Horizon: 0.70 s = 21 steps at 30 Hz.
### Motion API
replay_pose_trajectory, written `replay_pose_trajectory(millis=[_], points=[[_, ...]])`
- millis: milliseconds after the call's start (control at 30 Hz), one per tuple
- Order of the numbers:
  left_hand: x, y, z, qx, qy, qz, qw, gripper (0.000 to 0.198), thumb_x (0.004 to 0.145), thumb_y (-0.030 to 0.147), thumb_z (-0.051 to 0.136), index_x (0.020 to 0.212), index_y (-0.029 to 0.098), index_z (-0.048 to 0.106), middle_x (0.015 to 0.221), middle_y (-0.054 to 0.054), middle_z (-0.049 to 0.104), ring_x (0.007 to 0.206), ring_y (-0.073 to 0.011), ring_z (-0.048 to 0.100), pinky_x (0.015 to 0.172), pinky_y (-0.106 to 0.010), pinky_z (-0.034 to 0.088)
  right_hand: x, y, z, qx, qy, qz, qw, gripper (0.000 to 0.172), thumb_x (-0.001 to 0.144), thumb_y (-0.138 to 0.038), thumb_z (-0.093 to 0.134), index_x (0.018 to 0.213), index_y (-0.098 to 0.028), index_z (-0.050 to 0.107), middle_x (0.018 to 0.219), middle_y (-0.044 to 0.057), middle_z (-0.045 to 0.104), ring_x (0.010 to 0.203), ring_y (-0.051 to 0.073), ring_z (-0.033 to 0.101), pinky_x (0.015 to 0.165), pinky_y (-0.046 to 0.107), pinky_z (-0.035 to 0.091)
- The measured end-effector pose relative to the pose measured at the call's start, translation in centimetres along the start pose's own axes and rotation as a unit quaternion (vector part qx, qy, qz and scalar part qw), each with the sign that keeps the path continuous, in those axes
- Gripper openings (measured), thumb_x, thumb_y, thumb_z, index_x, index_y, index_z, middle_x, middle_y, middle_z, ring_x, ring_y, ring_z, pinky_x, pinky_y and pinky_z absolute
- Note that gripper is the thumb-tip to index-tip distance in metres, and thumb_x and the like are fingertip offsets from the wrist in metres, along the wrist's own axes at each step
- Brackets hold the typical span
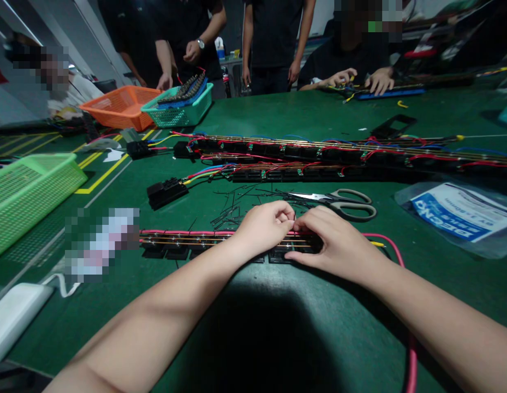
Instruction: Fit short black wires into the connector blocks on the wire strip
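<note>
Black blocks, bare rods: 1 wired strip (200,241) on counter (212,322), under both hands.
Left hand (266,225) closed, fingertips pinched at far edge, can't tell on what; right hand (334,236) gripping across strip. Likely light, stiff lengthwise, fragile at joints; hold by blocks. Beyond: many loose black offcuts (229,213), 1 scissors (353,206), 3 baskets (34,199) to the left.

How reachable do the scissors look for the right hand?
Likely yes: the scissors lie just beyond the right hand, with nothing visible between them, though it would first have to leave the strip.
</note>
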<state>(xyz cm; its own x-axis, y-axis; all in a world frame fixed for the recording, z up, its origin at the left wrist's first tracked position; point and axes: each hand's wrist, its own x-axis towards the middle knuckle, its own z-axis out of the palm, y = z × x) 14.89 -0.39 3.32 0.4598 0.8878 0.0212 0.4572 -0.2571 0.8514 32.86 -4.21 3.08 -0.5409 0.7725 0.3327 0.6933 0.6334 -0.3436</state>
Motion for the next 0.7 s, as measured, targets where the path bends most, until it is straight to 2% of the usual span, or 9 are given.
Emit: replay_pose_trajectory(millis=[333,700], points=[[-0.10,-0.18,0.05,0.017,0.010,-0.002,1.000,0.003,0.077,0.018,0.058,0.078,0.020,0.061,0.070,0.005,0.063,0.064,-0.0092,0.054,0.060,-0.022,0.038,0.04,-0.20,0.01,-0.013,0.000,0.024,1.000,0.034,0.074,-0.046,0.075,0.090,-0.020,0.061,0.081,0.006,0.062,0.077,0.023,0.059,0.065,0.033,0.046],[-0.20,0.04,0.03,0.036,0.012,-0.010,0.999,0.005,0.078,0.018,0.056,0.079,0.020,0.061,0.071,0.005,0.063,0.066,-0.0095,0.053,0.062,-0.022,0.038,-0.07,0.11,0.12,-0.017,0.006,0.012,1.000,0.039,0.074,-0.054,0.073,0.091,-0.020,0.062,0.080,0.006,0.063,0.075,0.022,0.058,0.062,0.031,0.045]])
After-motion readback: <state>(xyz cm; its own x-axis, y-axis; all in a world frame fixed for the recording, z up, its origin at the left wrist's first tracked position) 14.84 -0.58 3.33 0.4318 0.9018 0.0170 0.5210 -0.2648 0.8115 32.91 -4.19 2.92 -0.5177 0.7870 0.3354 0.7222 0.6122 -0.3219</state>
